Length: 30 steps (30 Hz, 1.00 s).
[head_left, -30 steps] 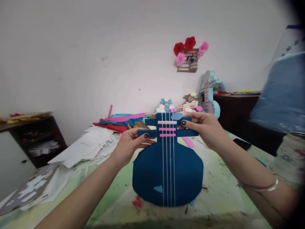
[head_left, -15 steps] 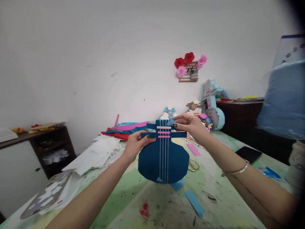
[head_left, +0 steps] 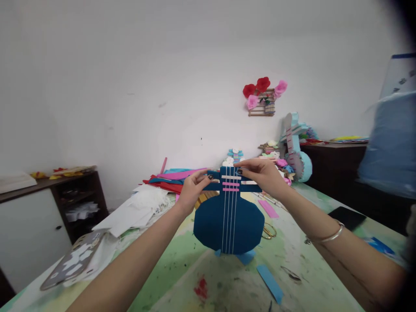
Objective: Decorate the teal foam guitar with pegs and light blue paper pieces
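A dark blue paper pipa (head_left: 211, 225) stands upright over the table, with white strings down its front and white and pink strips across its neck. My left hand (head_left: 195, 190) pinches the upper-left crosspiece between thumb and fingers. At the top right of the neck, my right hand (head_left: 260, 173) is closed on the pipa's head, thumb in front and fingers behind. Light blue paper scraps (head_left: 246, 257) lie at the pipa's bottom edge. A light blue paper strip (head_left: 270, 284) rests nearer to me on the right.
Gold-handled scissors (head_left: 269, 231) lie right of the pipa, near a pink strip (head_left: 268, 208). Small tweezers-like metal (head_left: 291, 274) sits closer. White paper (head_left: 130, 210) and a phone (head_left: 74, 261) are at left. Coloured paper (head_left: 178, 174) and a light blue model instrument (head_left: 297, 151) stand behind.
The view has shifted, so everything appears slightly right and lower. My left hand has moved up to the upper crosspiece. The small light blue piece at my right fingertips is now mostly hidden.
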Each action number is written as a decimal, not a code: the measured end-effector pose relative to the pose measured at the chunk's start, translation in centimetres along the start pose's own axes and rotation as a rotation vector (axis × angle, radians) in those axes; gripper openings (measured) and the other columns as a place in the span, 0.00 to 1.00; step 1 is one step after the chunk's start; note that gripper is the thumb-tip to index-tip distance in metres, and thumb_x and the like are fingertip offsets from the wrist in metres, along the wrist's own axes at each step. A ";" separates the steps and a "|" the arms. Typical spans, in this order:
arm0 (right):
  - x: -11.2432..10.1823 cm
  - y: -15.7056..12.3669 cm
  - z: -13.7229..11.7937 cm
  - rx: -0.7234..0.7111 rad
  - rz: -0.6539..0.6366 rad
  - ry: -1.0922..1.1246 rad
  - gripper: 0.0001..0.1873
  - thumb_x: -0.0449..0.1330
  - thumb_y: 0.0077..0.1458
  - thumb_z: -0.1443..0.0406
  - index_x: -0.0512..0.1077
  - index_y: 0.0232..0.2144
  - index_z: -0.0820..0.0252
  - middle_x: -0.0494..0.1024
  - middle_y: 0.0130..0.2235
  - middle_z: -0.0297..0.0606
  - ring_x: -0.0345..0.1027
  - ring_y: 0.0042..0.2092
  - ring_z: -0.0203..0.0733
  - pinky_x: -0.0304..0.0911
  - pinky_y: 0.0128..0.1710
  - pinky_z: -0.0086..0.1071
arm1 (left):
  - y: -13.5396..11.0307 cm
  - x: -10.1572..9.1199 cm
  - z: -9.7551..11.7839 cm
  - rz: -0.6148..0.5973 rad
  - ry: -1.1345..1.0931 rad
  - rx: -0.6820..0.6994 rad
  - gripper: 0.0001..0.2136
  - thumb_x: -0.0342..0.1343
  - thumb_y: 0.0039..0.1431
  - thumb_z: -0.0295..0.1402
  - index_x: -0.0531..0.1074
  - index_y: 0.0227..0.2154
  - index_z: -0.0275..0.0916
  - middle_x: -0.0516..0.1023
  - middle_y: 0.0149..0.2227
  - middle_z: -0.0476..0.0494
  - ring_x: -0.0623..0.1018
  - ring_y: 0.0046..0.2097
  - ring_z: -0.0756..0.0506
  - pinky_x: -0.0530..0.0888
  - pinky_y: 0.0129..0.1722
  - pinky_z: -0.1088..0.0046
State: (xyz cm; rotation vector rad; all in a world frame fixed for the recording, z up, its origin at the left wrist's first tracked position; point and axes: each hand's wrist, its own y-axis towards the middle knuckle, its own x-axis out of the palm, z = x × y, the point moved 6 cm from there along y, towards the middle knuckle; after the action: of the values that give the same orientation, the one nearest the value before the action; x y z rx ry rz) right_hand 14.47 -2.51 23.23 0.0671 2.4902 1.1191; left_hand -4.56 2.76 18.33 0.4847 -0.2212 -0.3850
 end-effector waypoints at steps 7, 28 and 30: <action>0.0 0.0 0.2 0.004 0.018 -0.016 0.12 0.62 0.49 0.62 0.78 0.37 0.60 0.80 0.35 0.41 0.73 0.36 0.42 0.68 0.37 0.38 | 0.1 0.1 0.4 0.098 0.027 0.112 0.13 0.63 0.48 0.35 0.76 0.36 0.33 0.81 0.37 0.37 0.81 0.36 0.42 0.77 0.42 0.64; 0.0 -0.5 -0.8 0.087 -0.023 -0.013 0.16 0.63 0.48 0.59 0.78 0.38 0.62 0.78 0.23 0.35 0.70 0.26 0.38 0.65 0.26 0.33 | 0.0 0.0 0.7 0.006 0.014 0.091 0.12 0.63 0.48 0.33 0.77 0.35 0.32 0.82 0.34 0.37 0.81 0.37 0.41 0.77 0.42 0.61; -0.1 -0.4 -0.8 0.087 -0.017 -0.014 0.16 0.64 0.47 0.59 0.78 0.37 0.62 0.78 0.23 0.35 0.70 0.26 0.38 0.64 0.25 0.32 | 0.0 0.1 0.7 0.007 0.015 0.100 0.12 0.64 0.48 0.34 0.77 0.35 0.32 0.82 0.34 0.38 0.81 0.37 0.41 0.77 0.42 0.62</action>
State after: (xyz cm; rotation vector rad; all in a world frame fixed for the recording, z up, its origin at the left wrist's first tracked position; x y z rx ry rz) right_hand 14.31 -3.39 23.41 0.0779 2.5218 0.9994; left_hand -4.71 2.44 18.95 0.5849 -0.2289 -0.3644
